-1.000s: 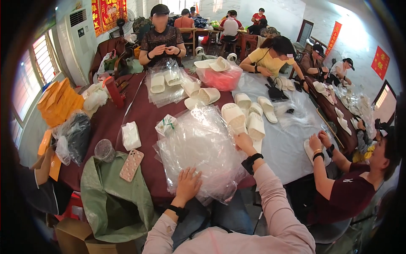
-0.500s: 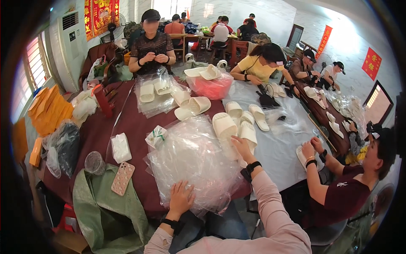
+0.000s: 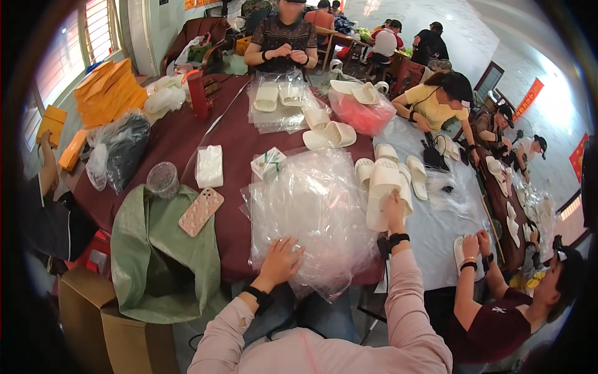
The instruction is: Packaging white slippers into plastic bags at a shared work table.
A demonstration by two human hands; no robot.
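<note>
A thick pile of clear plastic bags point(image 3: 314, 212) lies on the dark red table point(image 3: 237, 143) in front of me. My left hand point(image 3: 280, 262) rests flat on the near edge of that pile, fingers spread. My right hand point(image 3: 393, 209) reaches forward and grips a white slipper point(image 3: 381, 190) at the right side of the pile. More white slippers point(image 3: 411, 177) lie just beyond it. Both wrists wear black bands, and the sleeves are pink.
A phone in a dotted case point(image 3: 200, 212), a tissue pack point(image 3: 210, 166), a plastic cup point(image 3: 162, 179) and a green sack point(image 3: 165, 255) lie left. A cardboard box point(image 3: 99, 324) stands at lower left. Other people work around the table; one person's hands point(image 3: 473, 249) hold a slipper at my right.
The view has tilted down and closer to the table. My right hand has moved from the bag pile's edge onto the white slipper; my left hand stays on the bags.
</note>
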